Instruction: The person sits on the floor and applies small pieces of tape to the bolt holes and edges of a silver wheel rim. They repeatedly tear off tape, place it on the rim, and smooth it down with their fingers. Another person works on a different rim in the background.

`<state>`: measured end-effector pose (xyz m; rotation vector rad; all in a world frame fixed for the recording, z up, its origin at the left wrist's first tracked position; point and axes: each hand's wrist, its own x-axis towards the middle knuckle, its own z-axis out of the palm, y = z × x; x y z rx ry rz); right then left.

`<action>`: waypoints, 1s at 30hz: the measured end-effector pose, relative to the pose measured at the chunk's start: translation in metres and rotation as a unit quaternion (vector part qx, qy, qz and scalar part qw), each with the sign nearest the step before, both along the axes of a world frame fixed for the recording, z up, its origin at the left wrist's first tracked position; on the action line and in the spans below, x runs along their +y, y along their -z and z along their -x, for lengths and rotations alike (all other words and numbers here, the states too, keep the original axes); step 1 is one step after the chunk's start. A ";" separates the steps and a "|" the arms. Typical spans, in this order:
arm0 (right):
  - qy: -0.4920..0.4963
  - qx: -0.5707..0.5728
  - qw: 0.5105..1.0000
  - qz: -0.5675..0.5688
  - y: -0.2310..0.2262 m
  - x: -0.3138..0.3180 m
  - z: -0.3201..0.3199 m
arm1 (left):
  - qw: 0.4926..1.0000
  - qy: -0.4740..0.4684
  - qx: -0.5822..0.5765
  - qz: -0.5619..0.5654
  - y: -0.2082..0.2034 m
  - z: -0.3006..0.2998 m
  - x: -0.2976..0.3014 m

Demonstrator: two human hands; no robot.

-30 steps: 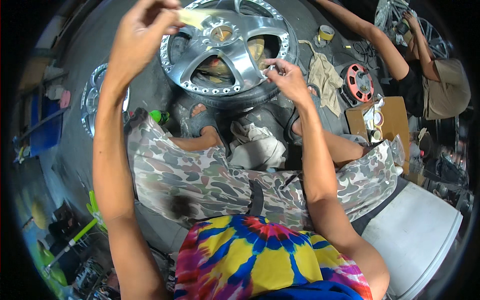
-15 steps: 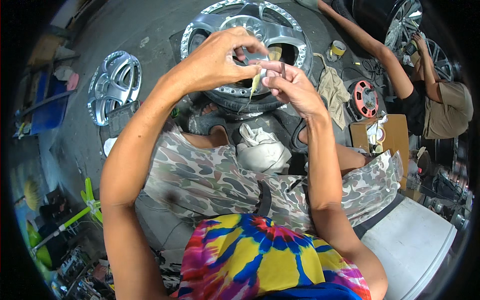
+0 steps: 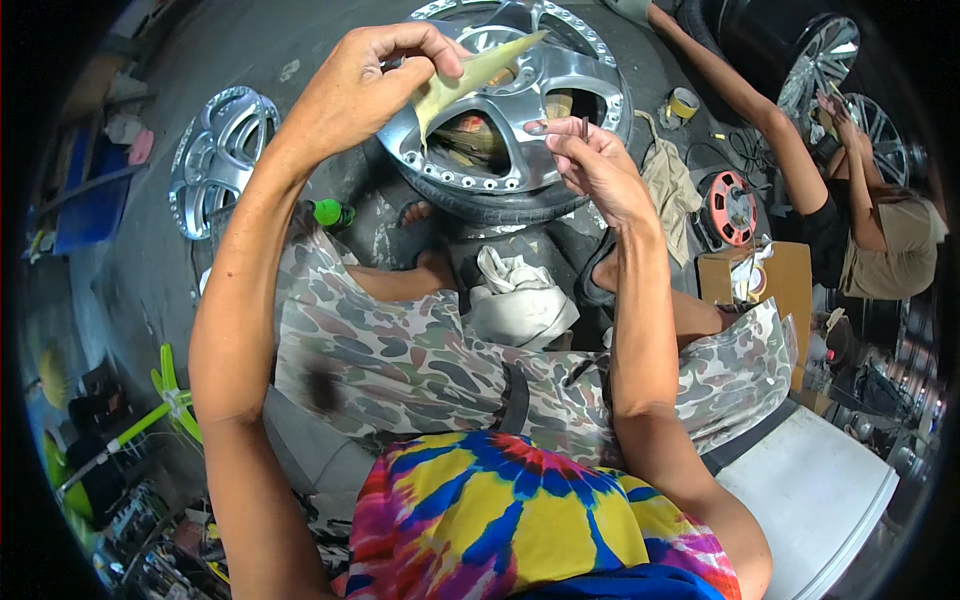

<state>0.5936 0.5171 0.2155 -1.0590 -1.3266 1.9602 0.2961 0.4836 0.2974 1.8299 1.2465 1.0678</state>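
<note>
My left hand [image 3: 365, 95] is raised over the near left of a silver wheel rim [image 3: 540, 75], which lies in a tyre. Its thumb and fingers pinch a thin, pale yellow piece of sheet [image 3: 475, 80] that narrows to a point at the far right. One corner of the sheet hangs down toward the rim. To the right, above the rim's edge, my right hand [image 3: 605, 175] has its thumb and fingers closed. A small dark thin piece [image 3: 585, 127] sticks up between them; its kind does not show. The two hands are apart.
A second silver rim [image 3: 225, 160] lies on the left. Near my feet are a white cloth [image 3: 520, 300] and a green-capped bottle [image 3: 330, 212]. On the right are a beige cloth [image 3: 662, 180], a red reel [image 3: 732, 208], a cardboard box [image 3: 785, 285] and another person at a wheel.
My left hand has moved up and left, away from my right hand, with the yellow sheet now stretched out from its fingers. The right hand has moved slightly right and down.
</note>
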 end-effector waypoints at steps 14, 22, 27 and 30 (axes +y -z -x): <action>-0.100 0.027 0.993 0.059 -0.020 -0.027 0.037 | 0.990 0.058 0.117 0.057 0.018 -0.031 -0.028; -0.101 0.135 0.984 0.058 -0.026 -0.026 0.042 | 0.992 -0.123 -0.006 0.021 -0.010 -0.001 -0.032; -0.044 0.003 0.999 -0.011 -0.017 -0.020 0.039 | 0.976 -0.189 -0.087 -0.059 -0.044 0.026 -0.029; 0.023 -0.108 0.987 -0.113 0.005 -0.010 0.031 | 0.942 -0.299 -0.005 -0.154 -0.075 0.038 -0.057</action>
